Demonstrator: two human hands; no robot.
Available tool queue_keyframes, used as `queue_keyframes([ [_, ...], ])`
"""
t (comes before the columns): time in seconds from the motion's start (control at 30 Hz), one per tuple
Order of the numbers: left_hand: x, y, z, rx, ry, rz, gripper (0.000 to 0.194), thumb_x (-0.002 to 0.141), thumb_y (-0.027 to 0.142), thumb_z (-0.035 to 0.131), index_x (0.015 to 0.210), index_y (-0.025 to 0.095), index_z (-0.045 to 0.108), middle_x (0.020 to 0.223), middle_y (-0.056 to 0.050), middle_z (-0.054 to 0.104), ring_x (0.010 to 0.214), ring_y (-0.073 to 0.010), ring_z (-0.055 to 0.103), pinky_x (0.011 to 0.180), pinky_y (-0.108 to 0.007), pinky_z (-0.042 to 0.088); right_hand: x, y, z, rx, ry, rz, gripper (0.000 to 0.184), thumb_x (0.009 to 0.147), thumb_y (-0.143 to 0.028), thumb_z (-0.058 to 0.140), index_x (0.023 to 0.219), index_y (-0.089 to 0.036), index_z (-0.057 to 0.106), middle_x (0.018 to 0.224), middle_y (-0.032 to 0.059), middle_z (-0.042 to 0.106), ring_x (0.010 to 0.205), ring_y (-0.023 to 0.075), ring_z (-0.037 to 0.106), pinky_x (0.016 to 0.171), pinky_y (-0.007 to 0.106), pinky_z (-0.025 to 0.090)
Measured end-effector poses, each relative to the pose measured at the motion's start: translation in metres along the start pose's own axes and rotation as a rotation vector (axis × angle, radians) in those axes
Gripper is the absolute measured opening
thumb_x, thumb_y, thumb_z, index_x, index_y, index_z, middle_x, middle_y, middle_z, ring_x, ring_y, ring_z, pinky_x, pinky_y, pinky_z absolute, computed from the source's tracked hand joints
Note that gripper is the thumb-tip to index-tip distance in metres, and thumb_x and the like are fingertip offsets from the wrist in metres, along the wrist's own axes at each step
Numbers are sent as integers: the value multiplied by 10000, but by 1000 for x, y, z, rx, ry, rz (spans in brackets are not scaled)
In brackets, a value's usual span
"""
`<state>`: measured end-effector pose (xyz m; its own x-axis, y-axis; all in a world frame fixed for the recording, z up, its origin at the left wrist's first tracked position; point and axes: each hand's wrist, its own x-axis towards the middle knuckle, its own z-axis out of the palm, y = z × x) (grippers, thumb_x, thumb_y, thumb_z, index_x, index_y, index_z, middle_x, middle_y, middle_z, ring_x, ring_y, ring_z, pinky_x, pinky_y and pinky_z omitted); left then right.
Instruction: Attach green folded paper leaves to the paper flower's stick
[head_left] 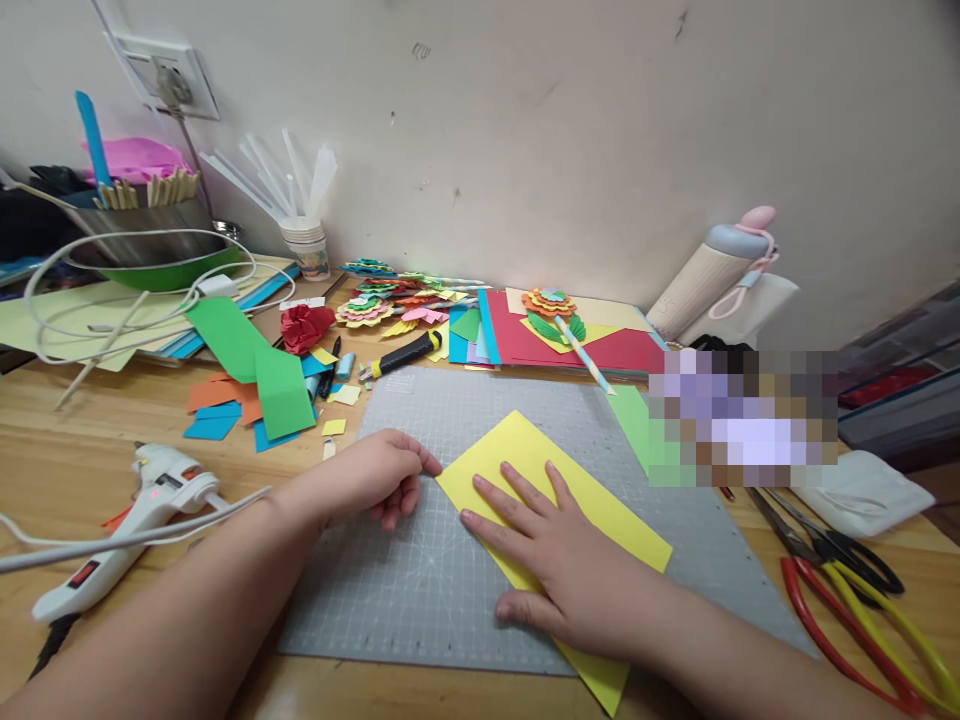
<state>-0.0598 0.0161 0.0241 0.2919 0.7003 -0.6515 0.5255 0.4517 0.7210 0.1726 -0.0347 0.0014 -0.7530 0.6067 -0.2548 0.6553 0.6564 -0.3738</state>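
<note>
A sheet of yellow paper (615, 510) lies slantwise on the grey cutting mat (420, 620). My right hand (555, 550) rests flat on it, fingers spread, pressing nothing else. At the paper's left corner is my left hand (390, 480); its index finger reaches out to touch that corner, while the other fingers curl loosely with nothing seen in them. Left of the mat, a white hot glue gun (127, 540) lies on its side, partly crossed by a cable. A yellow-and-black utility knife (401, 355) is at the mat's back edge.
Green paper strips (281, 385) and coloured scraps lie at left. Behind the mat are a layered paper flower (551, 305), red paper (525, 335) and a cup of white sticks (306, 245). Red-and-yellow-handled scissors (847, 610) lie at right, near a pixelated patch. A bottle (705, 275) leans against the wall.
</note>
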Motion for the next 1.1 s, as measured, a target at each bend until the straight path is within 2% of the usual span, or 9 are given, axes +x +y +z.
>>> queue_keyframes([
  [1.1, 2, -3, 1, 27, -1, 42, 334, 668, 144, 366, 943, 133, 554, 426, 46, 515, 322, -105, 462, 348, -196, 277, 2, -1, -2, 11, 2, -15, 694, 825, -673, 312, 1427, -358, 171, 1517, 9, 90, 1374, 365, 7, 1018, 677, -52],
])
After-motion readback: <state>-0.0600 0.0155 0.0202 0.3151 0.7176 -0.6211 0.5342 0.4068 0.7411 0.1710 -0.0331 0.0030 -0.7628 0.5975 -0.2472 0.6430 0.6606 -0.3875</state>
